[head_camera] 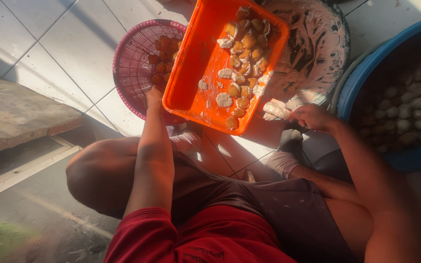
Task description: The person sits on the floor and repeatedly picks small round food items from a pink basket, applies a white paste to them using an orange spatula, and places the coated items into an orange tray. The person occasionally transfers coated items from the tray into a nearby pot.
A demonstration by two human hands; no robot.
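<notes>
Hard, warm sunlight rakes in low from the upper left, blazing on the orange tray (pixel 191 73) and white floor tiles (pixel 74 44), where highlights nearly wash out. The blue tub (pixel 361 83) on the right sinks into deep shadow, its contents murky. The lower left corner is dim, soft and smeared.

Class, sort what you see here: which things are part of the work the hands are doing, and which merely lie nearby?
In use: orange tray, coated pieces, paste basin, pink basket, left hand, right hand.

Lying about: blue tub, wooden board.
</notes>
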